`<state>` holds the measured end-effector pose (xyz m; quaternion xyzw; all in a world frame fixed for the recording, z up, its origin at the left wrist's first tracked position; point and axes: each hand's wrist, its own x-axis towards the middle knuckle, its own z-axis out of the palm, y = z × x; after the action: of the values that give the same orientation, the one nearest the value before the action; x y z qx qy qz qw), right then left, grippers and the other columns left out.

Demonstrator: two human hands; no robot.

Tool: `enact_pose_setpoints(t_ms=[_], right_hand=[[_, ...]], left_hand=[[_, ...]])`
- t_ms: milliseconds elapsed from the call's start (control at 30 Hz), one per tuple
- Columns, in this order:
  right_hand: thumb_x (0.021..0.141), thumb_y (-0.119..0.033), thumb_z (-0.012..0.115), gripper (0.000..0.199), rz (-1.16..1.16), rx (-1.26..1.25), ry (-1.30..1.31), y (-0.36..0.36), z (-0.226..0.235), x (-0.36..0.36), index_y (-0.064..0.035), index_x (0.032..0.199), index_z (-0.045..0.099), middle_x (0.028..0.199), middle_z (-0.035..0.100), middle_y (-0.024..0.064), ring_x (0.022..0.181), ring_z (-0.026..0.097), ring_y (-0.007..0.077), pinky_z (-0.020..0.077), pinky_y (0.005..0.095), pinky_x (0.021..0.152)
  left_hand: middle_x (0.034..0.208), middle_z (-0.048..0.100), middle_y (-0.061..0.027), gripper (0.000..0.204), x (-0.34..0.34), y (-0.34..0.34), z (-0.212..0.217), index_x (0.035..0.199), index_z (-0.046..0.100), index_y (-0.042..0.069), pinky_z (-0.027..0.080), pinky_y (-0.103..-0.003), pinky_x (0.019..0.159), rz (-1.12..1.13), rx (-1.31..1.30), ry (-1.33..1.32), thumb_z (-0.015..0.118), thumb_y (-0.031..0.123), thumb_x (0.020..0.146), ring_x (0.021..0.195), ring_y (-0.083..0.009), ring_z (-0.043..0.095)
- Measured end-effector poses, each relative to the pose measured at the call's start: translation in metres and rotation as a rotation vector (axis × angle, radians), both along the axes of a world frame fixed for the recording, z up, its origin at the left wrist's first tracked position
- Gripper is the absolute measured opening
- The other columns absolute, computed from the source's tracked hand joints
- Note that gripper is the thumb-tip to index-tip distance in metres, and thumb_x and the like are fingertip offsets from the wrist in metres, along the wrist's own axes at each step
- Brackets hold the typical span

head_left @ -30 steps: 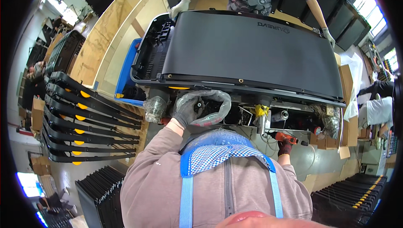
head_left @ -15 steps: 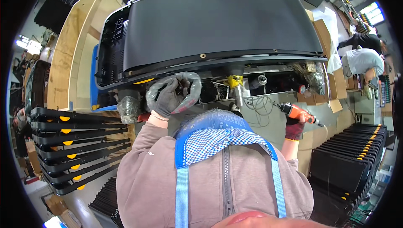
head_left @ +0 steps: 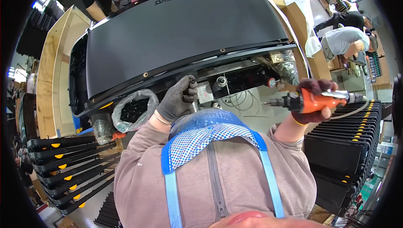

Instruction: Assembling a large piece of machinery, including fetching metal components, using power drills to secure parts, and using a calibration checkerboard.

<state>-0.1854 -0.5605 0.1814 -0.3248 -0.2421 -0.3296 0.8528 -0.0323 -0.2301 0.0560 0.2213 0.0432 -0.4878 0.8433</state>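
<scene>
From the person's chest [head_left: 237, 171], the panel [head_left: 180, 37] lies at twelve o'clock, the bag [head_left: 152, 104] of small parts [head_left: 135, 109] before its edge at ten. One frame stack [head_left: 84, 140] is at nine, another stack [head_left: 336, 150] at three; the driver [head_left: 317, 101], in the right hand [head_left: 305, 117], is at two.

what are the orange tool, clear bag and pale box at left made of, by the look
Orange tool: smooth plastic or painted metal; the sheen fits either.
Clear bag: glossy plastic film, see-through and crinkled.
Pale box: likely unpainted plywood, showing wood grain.

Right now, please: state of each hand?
Left grey-gloved hand: closed on small dark piece, kind unclear.
Right maroon-gloved hand: closed around orange-and-black power driver.
</scene>
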Motion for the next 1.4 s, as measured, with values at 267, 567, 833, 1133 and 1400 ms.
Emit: enact_pose_setpoints(t_ms=[267,567,833,1133,1400], right_hand=[[0.068,-0.008,0.065,0.062,-0.025,-0.236,0.009,-0.021,-0.010,0.037,-0.0171,0.127,0.048,0.117,0.057,0.0064,0.090,0.054,0.0217,0.0362,0.0434,0.092],[0.069,-0.007,0.064,0.063,0.011,-0.260,-0.035,-0.068,-0.024,0.056,-0.0169,0.129,0.046,0.118,0.057,0.0100,0.090,0.058,0.0250,0.0409,0.0495,0.087],[0.069,-0.007,0.064,0.064,-0.011,-0.235,-0.051,-0.111,-0.030,0.053,-0.0157,0.130,0.045,0.117,0.056,0.0119,0.089,0.058,0.0259,0.0425,0.0508,0.086],[0.070,-0.008,0.067,0.062,-0.143,-0.280,-0.089,-0.129,-0.034,0.049,-0.0139,0.128,0.045,0.112,0.058,0.0136,0.086,0.058,0.0282,0.0459,0.0525,0.083],[0.070,-0.009,0.072,0.061,-0.531,-0.484,-0.101,-0.154,-0.065,0.073,-0.0096,0.123,0.044,0.110,0.058,0.0195,0.094,0.062,0.0350,0.0486,0.0584,0.084]], left_hand=[[0.090,0.053,-0.0004,0.021,-0.019,-0.106,0.028,0.113,0.054,0.009,0.036,-0.014,0.056,-0.125,0.195,-0.232,0.054,0.024,0.097,0.072,-0.0048,0.046],[0.080,0.050,0.0009,0.029,-0.032,-0.182,0.050,0.107,0.056,0.007,0.032,-0.017,0.056,-0.198,0.207,-0.283,0.063,0.030,0.091,0.065,-0.0052,0.040],[0.087,0.057,-0.0032,0.036,-0.026,-0.221,0.036,0.112,0.057,0.001,0.040,-0.019,0.061,-0.144,0.302,-0.388,0.065,0.028,0.089,0.071,-0.0076,0.047],[0.085,0.059,-0.0003,0.030,-0.004,-0.264,0.052,0.114,0.060,0.002,0.040,-0.016,0.058,-0.317,0.463,-0.475,0.062,0.023,0.092,0.071,-0.0048,0.050],[0.096,0.060,-0.0001,0.029,0.025,-0.329,0.018,0.121,0.056,0.004,0.042,-0.015,0.062,-0.181,0.368,-0.336,0.056,0.017,0.095,0.074,-0.0040,0.051]])
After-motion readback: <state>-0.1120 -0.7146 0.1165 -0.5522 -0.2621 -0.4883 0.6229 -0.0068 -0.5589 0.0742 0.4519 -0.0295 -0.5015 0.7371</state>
